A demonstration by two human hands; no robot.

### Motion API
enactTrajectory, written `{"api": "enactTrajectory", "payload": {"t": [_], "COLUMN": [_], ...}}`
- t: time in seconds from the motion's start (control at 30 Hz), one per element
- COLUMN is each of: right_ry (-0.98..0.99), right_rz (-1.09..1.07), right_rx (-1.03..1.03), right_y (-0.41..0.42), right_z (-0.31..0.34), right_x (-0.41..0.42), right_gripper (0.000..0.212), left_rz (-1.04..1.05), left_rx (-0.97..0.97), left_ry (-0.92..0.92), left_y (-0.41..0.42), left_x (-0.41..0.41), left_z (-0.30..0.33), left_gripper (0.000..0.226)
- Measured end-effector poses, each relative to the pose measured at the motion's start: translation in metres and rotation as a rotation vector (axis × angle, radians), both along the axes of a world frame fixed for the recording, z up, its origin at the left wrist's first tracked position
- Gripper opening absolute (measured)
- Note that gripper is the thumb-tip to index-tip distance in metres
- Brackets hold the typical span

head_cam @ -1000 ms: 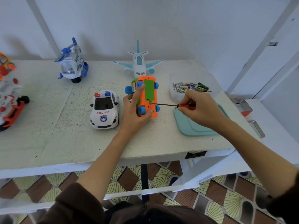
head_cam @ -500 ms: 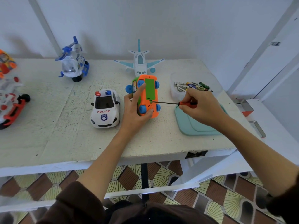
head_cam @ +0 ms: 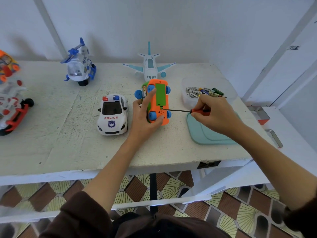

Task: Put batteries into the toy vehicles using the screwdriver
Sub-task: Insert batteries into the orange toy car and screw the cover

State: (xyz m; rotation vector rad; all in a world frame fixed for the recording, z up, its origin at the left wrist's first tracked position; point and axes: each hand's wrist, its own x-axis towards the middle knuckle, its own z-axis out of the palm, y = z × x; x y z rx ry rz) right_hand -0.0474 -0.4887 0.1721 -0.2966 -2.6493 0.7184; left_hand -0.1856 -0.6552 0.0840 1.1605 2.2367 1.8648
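Note:
An orange toy car (head_cam: 158, 115) with blue wheels stands on its side on the table, its underside and green battery cover (head_cam: 160, 97) facing right. My left hand (head_cam: 145, 115) grips the car, index finger stretched up along it and thumb under its lower end. My right hand (head_cam: 214, 114) pinches the red handle of a small screwdriver (head_cam: 178, 110). The thin shaft runs left and its tip sits at the screw just below the green cover. A clear tub (head_cam: 187, 102) of batteries (head_cam: 205, 92) stands right of the car, behind my right hand.
A white police car (head_cam: 113, 114) stands just left of my left hand. A toy plane (head_cam: 149, 66) and helicopter (head_cam: 79, 66) stand at the back, more toys (head_cam: 10, 107) at the far left. A teal lid (head_cam: 211, 136) lies under my right wrist. The table edge (head_cam: 120, 170) runs in front.
My hands, the car and the screwdriver keep their places; the screwdriver tip stays at the screw. The view has shifted slightly.

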Motion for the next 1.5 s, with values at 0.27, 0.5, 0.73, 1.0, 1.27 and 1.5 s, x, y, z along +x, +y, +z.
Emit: {"api": "enactTrajectory", "payload": {"t": [0.27, 0.5, 0.73, 1.0, 1.27, 1.5], "right_ry": [0.012, -0.006, -0.027, -0.038, -0.127, -0.117], "right_rz": [-0.011, -0.026, 0.024, 0.107, 0.079, 0.094], "right_rx": [0.008, 0.015, 0.057, 0.253, 0.499, 0.504], "right_y": [-0.002, -0.002, 0.000, 0.007, 0.001, -0.005], "right_z": [0.004, 0.005, 0.006, 0.018, 0.034, 0.040], "right_x": [0.001, -0.001, -0.001, 0.001, -0.002, -0.004], "right_gripper": [0.018, 0.029, 0.020, 0.011, 0.021, 0.008], "left_rz": [0.010, 0.008, 0.012, -0.019, -0.033, -0.030], "left_rx": [0.001, 0.015, -0.001, -0.019, -0.072, -0.096], "left_ry": [0.011, 0.019, 0.047, 0.067, 0.105, 0.118], "left_y": [0.000, 0.001, 0.000, 0.001, 0.000, 0.001], "left_x": [0.000, 0.000, -0.003, -0.004, 0.000, 0.001], "left_z": [0.000, -0.001, -0.005, -0.007, -0.006, -0.006], "left_gripper": [0.073, 0.073, 0.068, 0.072, 0.071, 0.069]}}
